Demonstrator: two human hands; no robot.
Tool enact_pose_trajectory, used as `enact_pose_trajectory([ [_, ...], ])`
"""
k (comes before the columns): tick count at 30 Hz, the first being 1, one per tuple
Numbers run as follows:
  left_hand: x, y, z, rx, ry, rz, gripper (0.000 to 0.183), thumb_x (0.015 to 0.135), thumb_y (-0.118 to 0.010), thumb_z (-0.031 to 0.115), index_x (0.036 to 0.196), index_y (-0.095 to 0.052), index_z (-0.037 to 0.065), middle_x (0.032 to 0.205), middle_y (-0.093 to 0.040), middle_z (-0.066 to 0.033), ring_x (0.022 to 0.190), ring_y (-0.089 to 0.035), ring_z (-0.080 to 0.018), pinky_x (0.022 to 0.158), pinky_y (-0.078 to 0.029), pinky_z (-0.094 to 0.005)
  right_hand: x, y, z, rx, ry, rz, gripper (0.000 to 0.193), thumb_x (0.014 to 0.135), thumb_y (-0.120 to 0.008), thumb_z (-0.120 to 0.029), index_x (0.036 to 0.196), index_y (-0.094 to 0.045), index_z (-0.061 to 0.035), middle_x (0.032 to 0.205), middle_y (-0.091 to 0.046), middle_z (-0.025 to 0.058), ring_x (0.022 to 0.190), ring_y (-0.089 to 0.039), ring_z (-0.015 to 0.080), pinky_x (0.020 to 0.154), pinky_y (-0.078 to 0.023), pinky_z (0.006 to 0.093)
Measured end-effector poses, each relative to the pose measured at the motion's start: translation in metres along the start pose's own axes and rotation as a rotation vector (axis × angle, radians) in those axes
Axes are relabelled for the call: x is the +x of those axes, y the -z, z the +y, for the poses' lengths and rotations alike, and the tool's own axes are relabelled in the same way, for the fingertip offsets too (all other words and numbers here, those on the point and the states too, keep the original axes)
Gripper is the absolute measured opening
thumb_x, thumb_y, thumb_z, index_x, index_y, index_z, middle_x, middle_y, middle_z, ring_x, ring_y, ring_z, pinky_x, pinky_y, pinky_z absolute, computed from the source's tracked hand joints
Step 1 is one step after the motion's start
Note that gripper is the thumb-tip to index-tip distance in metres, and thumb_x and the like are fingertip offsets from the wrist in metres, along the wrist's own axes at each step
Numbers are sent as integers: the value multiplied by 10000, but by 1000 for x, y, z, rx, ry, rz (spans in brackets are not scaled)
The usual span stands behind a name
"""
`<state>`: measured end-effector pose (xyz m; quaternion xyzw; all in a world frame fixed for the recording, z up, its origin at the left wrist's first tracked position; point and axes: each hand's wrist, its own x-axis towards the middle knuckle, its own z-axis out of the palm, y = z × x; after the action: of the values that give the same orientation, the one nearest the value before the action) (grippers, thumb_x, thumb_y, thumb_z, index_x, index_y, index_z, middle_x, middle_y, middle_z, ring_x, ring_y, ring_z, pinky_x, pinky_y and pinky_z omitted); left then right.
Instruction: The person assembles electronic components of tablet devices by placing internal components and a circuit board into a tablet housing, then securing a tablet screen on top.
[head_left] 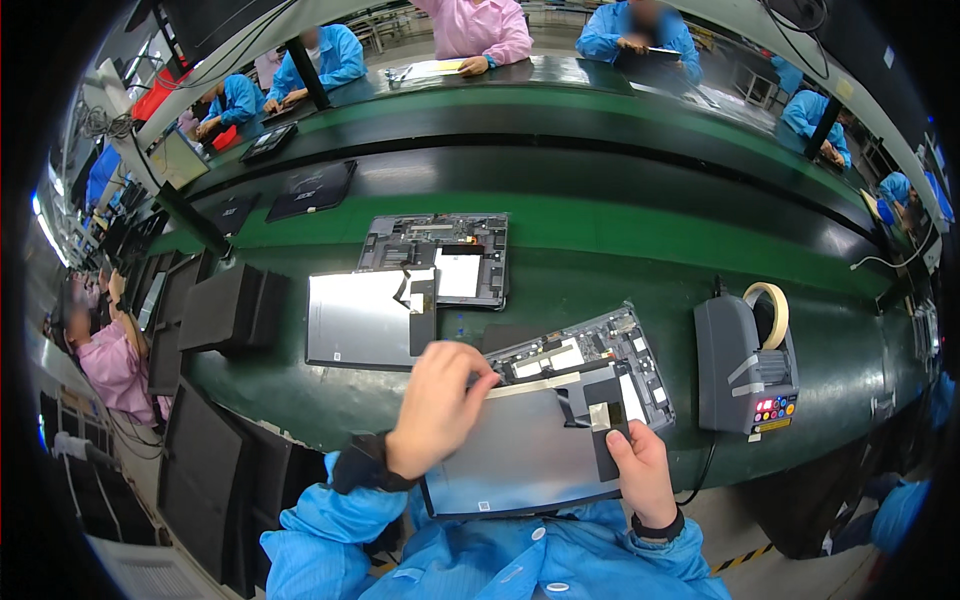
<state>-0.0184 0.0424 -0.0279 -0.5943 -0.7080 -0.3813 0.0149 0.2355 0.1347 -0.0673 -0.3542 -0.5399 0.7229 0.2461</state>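
head view: the left hand [437, 405] has its fingers pinched together at the left end of a pale strip [535, 386] along the upper edge of a silver panel [520, 445]; whether they grip the strip, i cannot tell. the right hand [645, 470] grips the panel's right edge, thumb on top. the panel sits at the near edge of the green worktop [600, 285], partly covering an opened laptop base [647, 365]. a grey tape dispenser [725, 370] stands to the right.
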Motion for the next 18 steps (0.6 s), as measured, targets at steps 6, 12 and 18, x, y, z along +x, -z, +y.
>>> enact_pose_trajectory([
  [6, 26, 16, -60, -102, 254, -88, 125, 806, -698, 92, 836, -610, 8, 806, -603, -91, 730, -577, -181, 673, -473, -292, -1, 1, -1, 7, 3, -14, 204, 965, -529, -148, 1019, -544, 47, 912, -630, 46, 791, -551, 56, 717, -469, 213],
  [12, 31, 27, -36, -271, 480, -285, 153, 805, -690, 125, 850, -641, -13, 803, -607, -112, 734, -598, -213, 680, -495, -321, -1, 1, 1, 19, 8, 5, 202, 966, -527, -146, 1020, -545, 48, 913, -631, 44, 799, -554, 55, 721, -469, 214],
  [18, 17, 24, -13, -135, 185, -464, 119, 817, -662, 100, 887, -652, 4, 832, -622, -111, 758, -628, -225, 708, -509, -311, 0, 3, 3, 39, -4, 1, 207, 967, -528, -154, 1023, -547, 44, 912, -632, 40, 793, -553, 55, 716, -467, 213],
])
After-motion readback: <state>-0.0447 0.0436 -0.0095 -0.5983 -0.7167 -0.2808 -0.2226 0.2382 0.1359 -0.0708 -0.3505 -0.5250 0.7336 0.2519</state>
